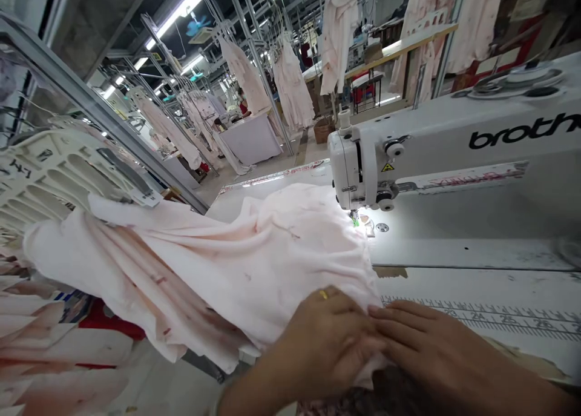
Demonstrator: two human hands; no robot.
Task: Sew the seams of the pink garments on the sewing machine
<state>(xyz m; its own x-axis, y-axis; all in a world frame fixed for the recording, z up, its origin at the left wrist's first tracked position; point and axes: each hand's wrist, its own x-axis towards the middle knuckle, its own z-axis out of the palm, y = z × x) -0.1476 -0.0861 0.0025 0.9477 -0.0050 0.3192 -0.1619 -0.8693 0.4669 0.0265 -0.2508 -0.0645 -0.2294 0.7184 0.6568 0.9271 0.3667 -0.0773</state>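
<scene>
A pale pink printed garment piece [272, 240] stretches from the hanger rack on the left to the needle area of the white sewing machine [363, 161]. Its right edge lies under or close beside the lit presser foot [354, 217]; which one I cannot tell. My left hand [331, 337], a yellow ring on one finger, is closed on the near part of that edge. Against it, my right hand [422, 343] reaches in from the right, fingers together at the same cloth edge, thumb hidden. Some cloth hangs below both hands.
Left stands a white plastic hanger rack [68, 168] with the garment draped from it. More pink pieces [59, 349] hang at lower left. A printed ruler scale [481, 313] runs along the table's front. Behind, garments hang from rails beside metal posts.
</scene>
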